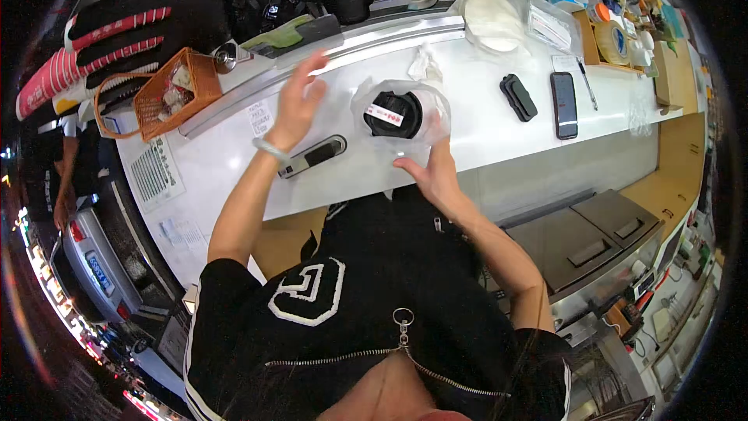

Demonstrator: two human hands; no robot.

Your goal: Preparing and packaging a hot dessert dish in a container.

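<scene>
A lidded cup with a black top [392, 116] stands in a thin translucent plastic bag [361, 99] on the white counter [479, 146]. A white label with red print lies across its lid. Beside the bag's right side is my right hand [435, 172], its thumb spread away; the fingertips are partly veiled by the plastic. My left hand [301, 99] hovers left of the bag, holding nothing, with fingers apart. Just below it lies a long silver-and-black tool [314, 156] whose kind is unclear. Crumpled white plastic [425, 64] sits behind the cup.
On the right lie a black case [518, 97], a smartphone [564, 105] and a pen [588, 85]. A wicker basket [175, 96] stands at left, near stacked cups [117, 29]. Round white sheets [494, 23] lie at the back. Beyond the counter's left end stands a person [64, 169].
</scene>
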